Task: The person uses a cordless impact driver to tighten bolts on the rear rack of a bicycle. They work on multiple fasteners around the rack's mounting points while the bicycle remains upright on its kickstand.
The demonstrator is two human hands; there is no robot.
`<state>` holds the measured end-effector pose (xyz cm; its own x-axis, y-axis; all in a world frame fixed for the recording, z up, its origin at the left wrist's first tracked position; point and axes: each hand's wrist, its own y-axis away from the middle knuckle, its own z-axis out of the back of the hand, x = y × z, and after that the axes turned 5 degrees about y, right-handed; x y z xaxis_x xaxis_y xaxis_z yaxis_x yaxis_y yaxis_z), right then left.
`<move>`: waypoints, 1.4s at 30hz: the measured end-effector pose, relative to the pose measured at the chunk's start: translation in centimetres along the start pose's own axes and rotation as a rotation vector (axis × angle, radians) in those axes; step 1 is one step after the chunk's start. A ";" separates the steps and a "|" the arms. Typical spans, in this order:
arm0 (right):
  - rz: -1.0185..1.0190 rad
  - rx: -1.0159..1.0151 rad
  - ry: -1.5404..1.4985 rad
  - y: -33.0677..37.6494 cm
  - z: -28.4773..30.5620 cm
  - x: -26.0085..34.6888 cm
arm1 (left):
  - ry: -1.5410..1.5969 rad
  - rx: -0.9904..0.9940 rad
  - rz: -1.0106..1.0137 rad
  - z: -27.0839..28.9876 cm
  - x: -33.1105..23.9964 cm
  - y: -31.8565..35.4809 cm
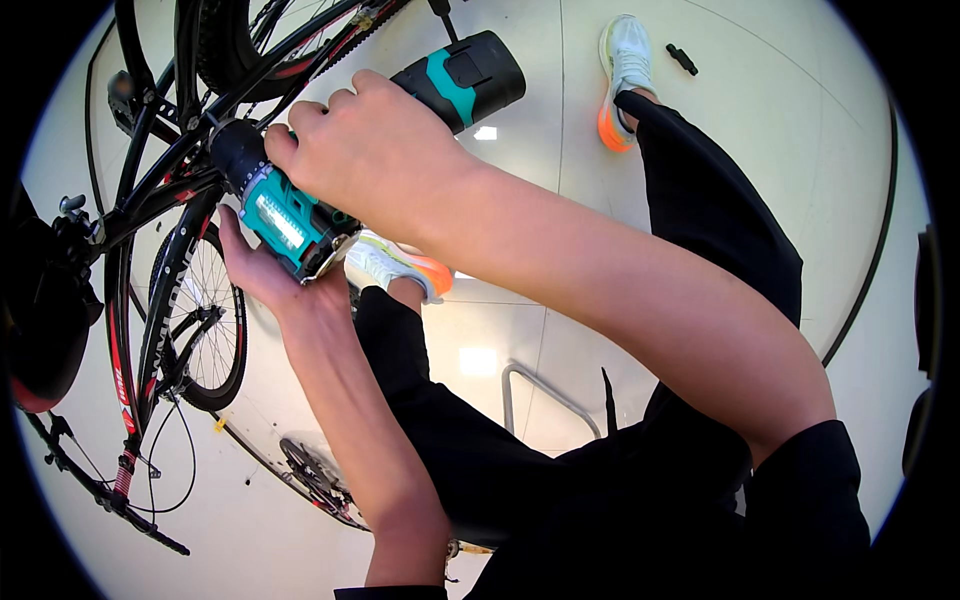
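A teal and black cordless drill [282, 222] lies across both my hands at the upper left, its chuck aimed at a black and red bicycle frame [180, 190]. My right hand [375, 150] is closed around the handle, with the black and teal battery base [465, 80] sticking out beyond it. Beneath the drill's rear body, my left hand [265, 275] supports it, thumb along the side and most fingers hidden. A thin bit [212, 118] shows at the chuck's tip, close to the frame tubes. Whether it touches them I cannot tell.
Bicycle wheels [240, 330] and a handlebar [165, 540] fill the left side. Part of another bicycle [315, 470] shows lower down. A small black object [682, 58] lies on the tiled floor beyond my white and orange shoe [627, 75]. A bent metal tube [550, 375] stands between my legs.
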<state>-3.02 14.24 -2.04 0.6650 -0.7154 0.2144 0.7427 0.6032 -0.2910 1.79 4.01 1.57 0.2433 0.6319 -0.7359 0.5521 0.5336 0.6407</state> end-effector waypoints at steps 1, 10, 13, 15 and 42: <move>0.000 0.006 -0.010 -0.1 0.0 -0.2 | -0.002 0.033 -0.004 0.0 0.1 -0.4; -0.029 0.095 -0.047 -0.3 0.2 -1.5 | 0.007 0.022 0.053 -0.7 0.8 -1.8; -0.034 0.115 -0.047 -0.1 0.4 -1.8 | -0.011 0.025 0.089 -0.7 0.9 -1.8; -0.038 0.118 -0.052 0.0 0.4 -2.2 | -0.020 0.024 0.100 -1.1 1.2 -1.7; -0.079 0.157 -0.031 0.7 0.3 -4.1 | -0.106 0.016 0.143 -2.9 3.0 -2.0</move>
<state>-5.18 17.67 -2.83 0.6046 -0.7529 0.2601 0.7941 0.5951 -0.1234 -0.90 6.48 -1.23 0.4025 0.6374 -0.6571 0.5185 0.4328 0.7375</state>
